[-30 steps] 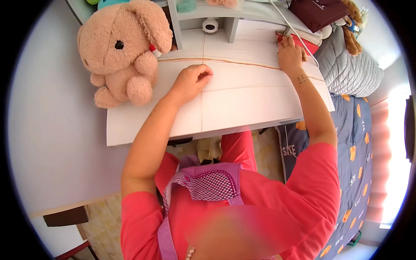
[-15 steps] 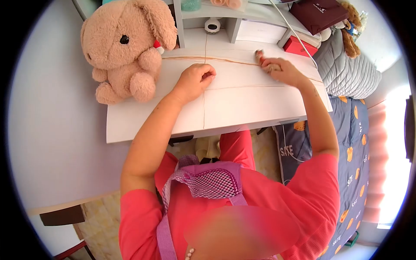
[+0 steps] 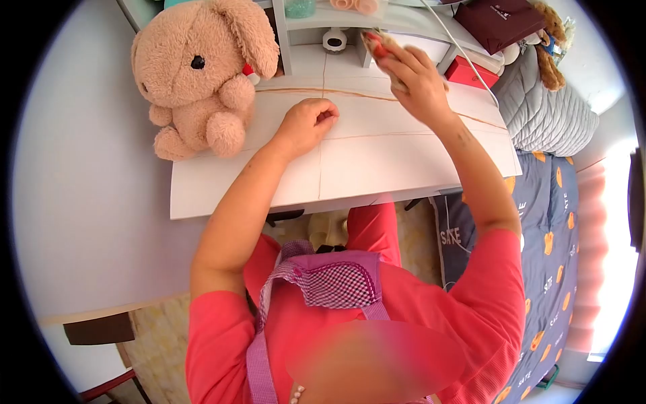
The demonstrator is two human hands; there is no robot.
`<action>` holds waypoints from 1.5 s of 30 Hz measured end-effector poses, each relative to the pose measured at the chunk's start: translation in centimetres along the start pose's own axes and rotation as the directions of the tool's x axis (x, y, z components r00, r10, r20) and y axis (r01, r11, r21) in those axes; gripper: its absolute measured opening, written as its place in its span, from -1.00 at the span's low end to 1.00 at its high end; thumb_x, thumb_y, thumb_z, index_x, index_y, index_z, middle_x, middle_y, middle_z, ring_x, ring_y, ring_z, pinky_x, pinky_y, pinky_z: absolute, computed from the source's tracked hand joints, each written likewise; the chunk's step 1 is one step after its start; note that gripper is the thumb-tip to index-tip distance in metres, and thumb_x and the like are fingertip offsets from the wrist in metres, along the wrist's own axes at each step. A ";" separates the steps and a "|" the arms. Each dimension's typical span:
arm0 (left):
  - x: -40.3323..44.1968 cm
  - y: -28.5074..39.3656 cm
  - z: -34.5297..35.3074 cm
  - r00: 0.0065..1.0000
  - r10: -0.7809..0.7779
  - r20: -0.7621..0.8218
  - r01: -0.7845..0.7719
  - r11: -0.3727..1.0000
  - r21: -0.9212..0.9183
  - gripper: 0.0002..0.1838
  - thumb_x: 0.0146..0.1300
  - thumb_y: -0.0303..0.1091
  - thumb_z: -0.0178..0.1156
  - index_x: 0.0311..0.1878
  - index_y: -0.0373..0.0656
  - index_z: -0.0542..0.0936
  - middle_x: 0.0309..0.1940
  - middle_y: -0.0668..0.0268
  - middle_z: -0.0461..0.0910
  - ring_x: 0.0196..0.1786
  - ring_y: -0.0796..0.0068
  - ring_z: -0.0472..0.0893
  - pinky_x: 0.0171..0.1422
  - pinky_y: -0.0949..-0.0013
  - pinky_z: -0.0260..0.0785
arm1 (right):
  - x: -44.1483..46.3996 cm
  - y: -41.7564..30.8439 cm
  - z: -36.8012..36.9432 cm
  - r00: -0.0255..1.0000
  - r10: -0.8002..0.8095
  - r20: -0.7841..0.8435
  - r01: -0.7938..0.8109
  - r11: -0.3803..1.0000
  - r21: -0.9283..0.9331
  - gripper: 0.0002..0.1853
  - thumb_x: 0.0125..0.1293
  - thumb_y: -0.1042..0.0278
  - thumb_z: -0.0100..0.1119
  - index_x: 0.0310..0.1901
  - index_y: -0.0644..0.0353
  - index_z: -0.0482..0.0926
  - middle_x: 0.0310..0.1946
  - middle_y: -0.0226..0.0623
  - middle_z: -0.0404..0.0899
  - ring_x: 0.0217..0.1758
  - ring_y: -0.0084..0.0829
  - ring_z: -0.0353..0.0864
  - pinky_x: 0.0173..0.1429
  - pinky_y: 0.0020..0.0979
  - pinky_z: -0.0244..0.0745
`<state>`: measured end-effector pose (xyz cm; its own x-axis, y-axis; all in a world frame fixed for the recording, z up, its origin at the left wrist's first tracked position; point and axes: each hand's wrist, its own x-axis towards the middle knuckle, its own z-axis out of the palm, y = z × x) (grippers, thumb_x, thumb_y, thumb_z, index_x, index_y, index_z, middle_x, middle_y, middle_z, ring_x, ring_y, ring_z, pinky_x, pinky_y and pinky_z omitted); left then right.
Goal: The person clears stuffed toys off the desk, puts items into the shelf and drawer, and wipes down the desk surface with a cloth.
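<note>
My right hand [image 3: 418, 79] is closed around a crumpled red and beige cloth [image 3: 379, 51]. It is in front of the upper shelf edge at the back of the white desk [image 3: 377, 161]; whether the cloth touches the shelf I cannot tell. My left hand [image 3: 309, 126] rests on the desktop left of centre, its fingers loosely curled with nothing visible in them. Thin brown lines cross the white surface around both hands.
A large plush toy [image 3: 202, 87] sits on the desk's left end. A small white camera-like device [image 3: 334, 41] stands in the back cubby. At the back right are a red box [image 3: 467, 73], a maroon bag [image 3: 499, 23] and a white cable [image 3: 452, 34]. A bed [image 3: 538, 236] lies to the right.
My right hand has lifted the cloth from the back right of the desktop, up and leftward to the shelf edge. My left hand stays where it was.
</note>
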<state>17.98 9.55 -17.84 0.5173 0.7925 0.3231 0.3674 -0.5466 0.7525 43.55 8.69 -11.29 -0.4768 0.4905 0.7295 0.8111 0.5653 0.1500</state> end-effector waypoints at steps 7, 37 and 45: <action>0.1 -0.6 -0.3 1.000 0.013 -0.005 -0.013 0.995 -0.100 -0.88 0.24 -0.41 0.21 -0.20 -0.23 0.58 -0.41 0.35 0.57 -0.35 0.56 0.49 -0.20 0.45 0.39 | 0.5 2.2 5.6 0.990 0.020 0.138 0.012 0.975 -0.223 -0.58 0.12 0.49 0.15 0.08 0.10 0.54 0.23 -0.49 0.35 0.27 -0.31 0.32 0.18 -0.18 0.39; -0.3 0.2 0.0 0.996 0.081 0.038 -0.084 0.990 0.113 -0.90 0.18 -0.48 0.19 -0.23 -0.23 0.56 -0.28 0.20 0.58 -0.20 0.33 0.58 -0.07 0.35 0.46 | -16.8 6.2 -12.8 0.537 0.612 0.581 -0.836 0.480 0.267 -0.48 0.17 0.18 0.24 0.18 0.13 0.51 0.35 -0.16 0.31 0.41 -0.14 0.21 0.46 -0.13 0.05; -0.1 0.3 0.2 0.995 0.094 0.039 -0.099 0.982 0.159 -0.90 0.17 -0.48 0.20 -0.24 -0.22 0.57 -0.30 0.23 0.57 -0.23 0.34 0.58 -0.09 0.35 0.46 | -17.7 6.4 -9.0 0.625 0.720 0.302 -0.539 0.678 -0.499 -0.24 0.22 -0.23 0.11 0.34 0.09 0.31 0.43 -0.11 0.14 0.50 -0.02 0.01 0.48 -0.03 -0.03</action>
<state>18.20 9.24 -17.75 0.5794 0.7263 0.3697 0.4323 -0.6585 0.6160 60.25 -2.36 -17.25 0.1835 0.9139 0.3621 0.9763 -0.2125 0.0414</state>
